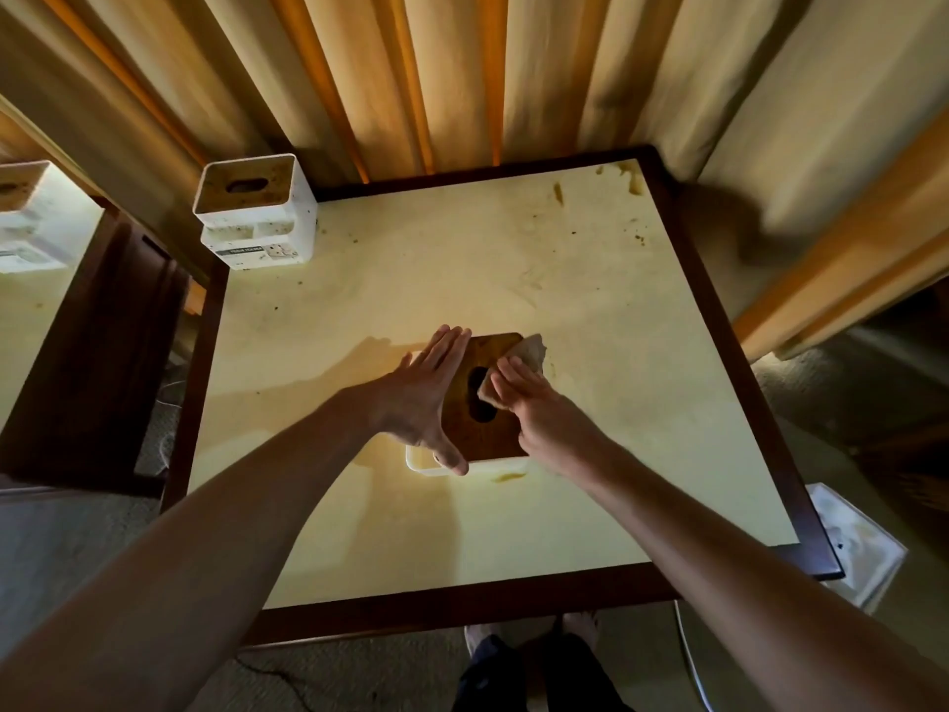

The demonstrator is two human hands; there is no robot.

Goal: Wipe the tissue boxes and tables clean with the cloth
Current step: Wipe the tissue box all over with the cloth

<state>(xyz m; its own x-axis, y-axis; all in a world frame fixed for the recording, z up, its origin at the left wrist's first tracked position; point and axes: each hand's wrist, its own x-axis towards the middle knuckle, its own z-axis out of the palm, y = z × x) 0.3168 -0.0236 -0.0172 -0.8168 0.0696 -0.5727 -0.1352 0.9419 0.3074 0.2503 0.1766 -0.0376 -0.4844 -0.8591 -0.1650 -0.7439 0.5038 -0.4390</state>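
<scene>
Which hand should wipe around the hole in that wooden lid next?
Probably the right hand: it already presses the cloth onto the lid beside the hole, while the left hand lies flat, steadying the box.

Both your forearms reach forward, bare, converging toward the middle. Your left hand (422, 398) lies flat with fingers straight and together, thumb spread toward you. Your right hand (534, 411) sits just beside it, palm down, fingers pressing forward and slightly curled; both wrists are nearly straight and the hands stay apart.
</scene>
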